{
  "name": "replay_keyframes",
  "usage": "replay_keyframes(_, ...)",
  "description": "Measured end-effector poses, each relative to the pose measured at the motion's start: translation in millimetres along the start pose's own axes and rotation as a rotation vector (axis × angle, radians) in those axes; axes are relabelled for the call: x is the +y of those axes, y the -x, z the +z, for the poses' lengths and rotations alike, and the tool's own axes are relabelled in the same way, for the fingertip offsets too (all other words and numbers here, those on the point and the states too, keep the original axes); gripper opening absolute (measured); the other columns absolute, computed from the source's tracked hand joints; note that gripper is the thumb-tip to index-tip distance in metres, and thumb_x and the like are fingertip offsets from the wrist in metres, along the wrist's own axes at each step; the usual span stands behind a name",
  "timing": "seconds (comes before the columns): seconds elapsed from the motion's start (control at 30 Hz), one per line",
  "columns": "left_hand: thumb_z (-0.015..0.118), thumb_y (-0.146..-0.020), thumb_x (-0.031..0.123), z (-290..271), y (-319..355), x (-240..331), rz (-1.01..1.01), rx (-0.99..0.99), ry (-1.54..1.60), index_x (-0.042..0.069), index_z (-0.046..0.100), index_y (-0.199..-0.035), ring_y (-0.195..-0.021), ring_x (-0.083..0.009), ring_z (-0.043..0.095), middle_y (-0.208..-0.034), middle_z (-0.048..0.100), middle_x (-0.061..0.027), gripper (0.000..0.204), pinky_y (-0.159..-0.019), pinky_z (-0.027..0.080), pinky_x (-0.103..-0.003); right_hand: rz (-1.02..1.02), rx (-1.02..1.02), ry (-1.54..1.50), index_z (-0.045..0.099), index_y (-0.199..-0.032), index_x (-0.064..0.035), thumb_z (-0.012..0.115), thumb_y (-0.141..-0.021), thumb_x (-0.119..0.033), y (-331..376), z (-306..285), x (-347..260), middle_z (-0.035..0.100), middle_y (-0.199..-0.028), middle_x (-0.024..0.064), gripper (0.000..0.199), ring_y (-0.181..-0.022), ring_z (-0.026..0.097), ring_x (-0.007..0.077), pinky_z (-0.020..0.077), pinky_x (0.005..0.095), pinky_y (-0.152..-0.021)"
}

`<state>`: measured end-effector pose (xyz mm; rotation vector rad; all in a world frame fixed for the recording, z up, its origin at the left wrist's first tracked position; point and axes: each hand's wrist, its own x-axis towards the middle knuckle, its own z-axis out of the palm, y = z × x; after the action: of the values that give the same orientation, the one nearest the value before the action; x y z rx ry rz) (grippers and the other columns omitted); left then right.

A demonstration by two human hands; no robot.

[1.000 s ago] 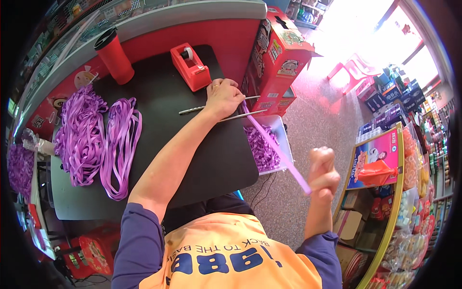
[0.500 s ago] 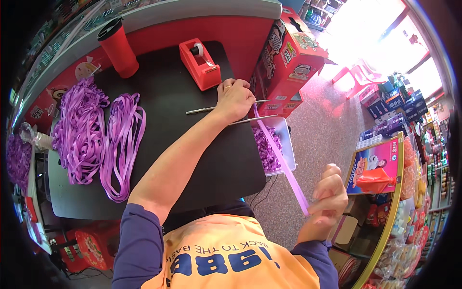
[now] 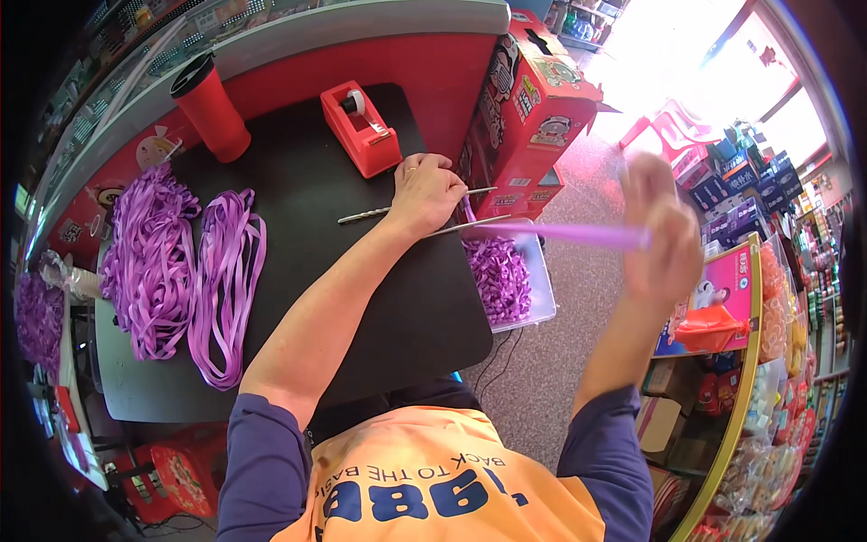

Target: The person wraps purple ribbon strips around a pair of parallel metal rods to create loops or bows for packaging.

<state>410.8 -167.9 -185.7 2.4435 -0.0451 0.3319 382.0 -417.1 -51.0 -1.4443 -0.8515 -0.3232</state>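
Note:
My left hand (image 3: 426, 195) is closed at the right edge of the black table, over two thin metal rods. One rod (image 3: 363, 216) has a spiral end like a drill bit; the other rod (image 3: 483, 223) is plain and juts past the edge. A purple ribbon (image 3: 569, 234) comes from the left fingertips, bends near the rods and stretches almost level to the right. Its far end meets my raised right hand (image 3: 664, 230), which is blurred by motion but closed around it. Below the ribbon, a white plastic bin (image 3: 544, 294) contains many short purple ribbon pieces (image 3: 501, 280).
Two bundles of purple ribbon, a large one (image 3: 149, 262) and a looped one (image 3: 226, 289), lie at the table's left. Behind are a red tumbler (image 3: 212, 108) and a red tape dispenser (image 3: 361, 131). Red cartons (image 3: 533, 99) stand past the table; a goods shelf (image 3: 722, 434) is right.
My right hand has swung up and away, bringing the ribbon from a downward slant to nearly level. My left hand has stayed by the rods.

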Motion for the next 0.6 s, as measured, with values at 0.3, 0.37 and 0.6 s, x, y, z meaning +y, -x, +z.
replay_keyframes(0.3,0.069,-0.076,0.024,-6.8,6.8,-1.4,-0.017,0.097,0.076,0.008,0.074,-0.08,-0.119,-0.0302,0.042,-0.12,0.056,-0.0124,0.017,-0.103,0.03,-0.043,0.273,-0.211,-0.392,0.068,-0.102,0.0015,0.032,-0.1,-0.047,-155.8,73.4,120.9,0.053,-0.133,0.0092,0.06,-0.111,0.049,0.0138,0.0344,0.0257,-0.087)
replay_keyframes(0.37,0.068,-0.076,0.023,-3.1,4.1,2.6,-0.014,0.08,0.088,0.007,0.074,-0.08,-0.12,-0.0299,0.042,-0.12,0.056,-0.0118,0.017,-0.103,0.03,-0.043,0.314,-0.281,-0.305,0.073,-0.095,-0.0052,0.037,-0.097,-0.048,-165.9,80.5,172.3,0.054,-0.132,0.0007,0.056,-0.103,0.047,0.0083,0.0325,0.0254,-0.087)
replay_keyframes(0.6,0.057,-0.082,0.02,-10.0,3.9,-1.1,-0.03,-0.006,-0.05,0.008,0.074,-0.086,-0.123,-0.0282,0.037,-0.123,0.055,-0.0073,0.021,-0.105,0.028,-0.043,0.723,-0.396,-0.296,0.071,-0.098,-0.0035,0.028,-0.098,-0.055,-146.4,117.6,270.0,0.047,-0.14,-0.0013,0.068,-0.094,0.044,0.0074,0.0309,0.0237,-0.082)
